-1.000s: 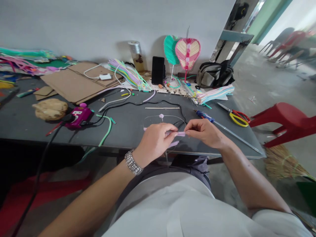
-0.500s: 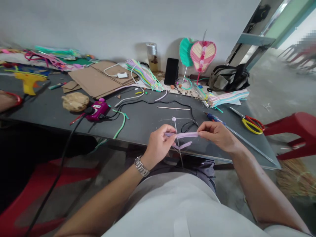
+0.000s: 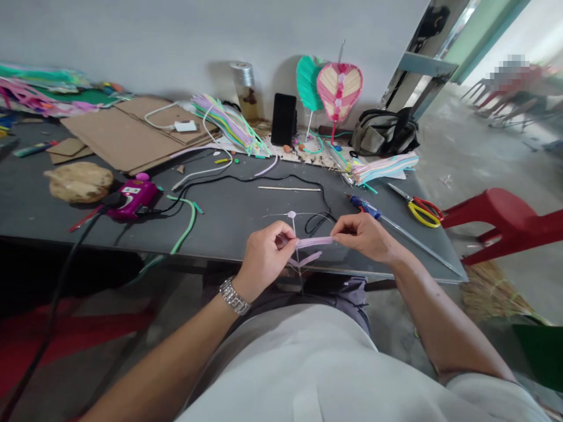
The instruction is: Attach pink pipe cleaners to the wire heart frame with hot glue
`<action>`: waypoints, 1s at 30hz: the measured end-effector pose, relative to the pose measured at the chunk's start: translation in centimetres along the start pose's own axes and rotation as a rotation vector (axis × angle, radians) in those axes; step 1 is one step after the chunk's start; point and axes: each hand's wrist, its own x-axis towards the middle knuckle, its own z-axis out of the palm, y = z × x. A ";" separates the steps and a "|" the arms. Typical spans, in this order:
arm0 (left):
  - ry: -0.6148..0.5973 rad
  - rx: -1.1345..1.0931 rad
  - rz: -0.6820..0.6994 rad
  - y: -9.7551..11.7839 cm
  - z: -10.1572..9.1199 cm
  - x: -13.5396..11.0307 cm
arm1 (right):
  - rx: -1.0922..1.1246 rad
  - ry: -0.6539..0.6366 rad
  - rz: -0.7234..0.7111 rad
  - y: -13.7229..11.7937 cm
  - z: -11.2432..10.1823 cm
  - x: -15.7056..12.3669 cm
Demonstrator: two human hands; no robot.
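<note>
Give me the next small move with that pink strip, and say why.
Probably bring the right hand in toward the thin upright rod, folding the pale pink strip against it. The left hand pinches the strip's near end beside the rod, and the right hand holds the far end away from it, so that end looks free to move.

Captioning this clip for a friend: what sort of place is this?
Probably a handicraft workspace: a dark table holds bundles of pastel pipe cleaners, cardboard sheets and scissors, with a heart-shaped craft piece by the wall.
</note>
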 end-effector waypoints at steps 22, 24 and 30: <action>0.094 0.375 0.325 -0.5 0.3 -0.2 | 0.082 -0.018 0.013 1.8 -0.1 1.0; 0.101 0.412 0.419 -0.4 0.5 -0.3 | 0.097 -0.025 0.021 1.8 -0.1 1.0; -0.038 0.443 0.487 -0.1 1.4 -0.3 | 0.097 -0.052 0.015 1.5 0.0 0.9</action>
